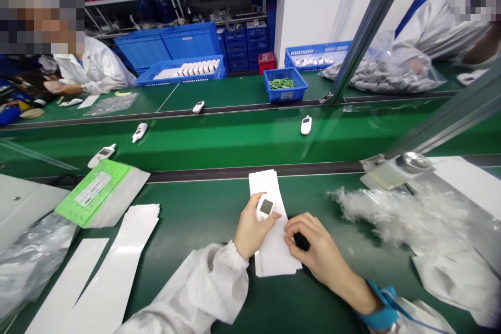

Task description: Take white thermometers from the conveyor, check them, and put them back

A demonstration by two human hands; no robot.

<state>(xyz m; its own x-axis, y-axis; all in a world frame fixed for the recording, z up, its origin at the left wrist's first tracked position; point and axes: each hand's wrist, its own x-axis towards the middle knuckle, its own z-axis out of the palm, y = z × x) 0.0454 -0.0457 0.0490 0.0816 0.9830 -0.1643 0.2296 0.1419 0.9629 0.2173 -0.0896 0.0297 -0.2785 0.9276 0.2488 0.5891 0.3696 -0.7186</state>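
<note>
My left hand [249, 232] is closed round a white digital thermometer [266, 207], its small grey screen facing up. Beneath it lies a stack of narrow white paper strips [274, 261] on the green bench [188, 240]. By the right edge of that stack, my right hand [321, 253] is curled, thumb and forefinger pinched together. Whatever may be between those fingertips is too small to make out. A blue wrist band [379, 308] circles my right wrist.
Beyond the bench runs a green belt [235, 141] carrying several white thermometers [306, 125]. At left are a green-and-white packet [96, 190] and white strips [121, 266]; at right, crumpled clear plastic [407, 224] and a metal dish [414, 162]. Co-workers sit opposite, near blue trays [183, 77].
</note>
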